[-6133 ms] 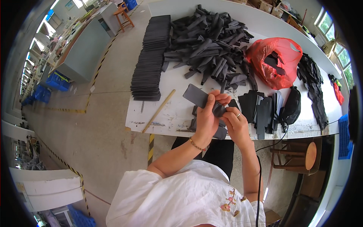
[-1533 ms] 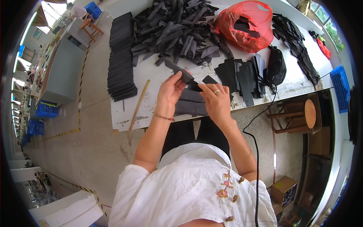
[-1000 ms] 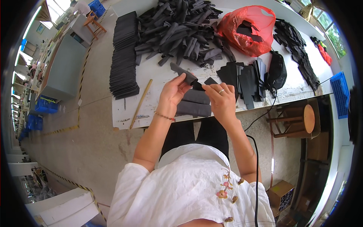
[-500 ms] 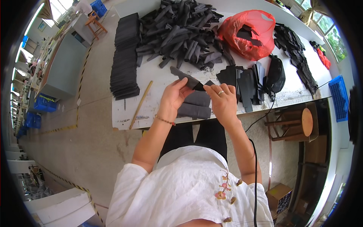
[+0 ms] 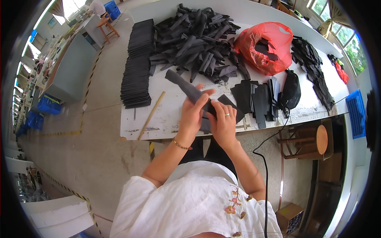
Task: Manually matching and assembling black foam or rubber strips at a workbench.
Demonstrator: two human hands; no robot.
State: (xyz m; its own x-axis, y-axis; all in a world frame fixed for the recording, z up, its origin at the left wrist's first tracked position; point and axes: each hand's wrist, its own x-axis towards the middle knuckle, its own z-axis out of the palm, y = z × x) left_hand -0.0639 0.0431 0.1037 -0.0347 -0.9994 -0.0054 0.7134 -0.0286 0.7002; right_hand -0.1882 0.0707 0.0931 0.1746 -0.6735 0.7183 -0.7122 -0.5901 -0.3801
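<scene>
Free room: bare worktop (image 5: 166, 115) left of the hands, between wooden stick (image 5: 151, 115) and dark strip (image 5: 186, 88).
Left edge: flat black stack (image 5: 137, 63) walls it.
Behind: loose black pile (image 5: 194, 43) blocks reach.
Right: upright black pieces (image 5: 258, 97), black pouch (image 5: 291, 89), red bag (image 5: 266, 45) crowd together.

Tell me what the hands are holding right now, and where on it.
Both hands grip one long dark fabric strip at its near end: the left hand wraps it from the left, the right hand pinches beside it. Its far end juts free.
</scene>
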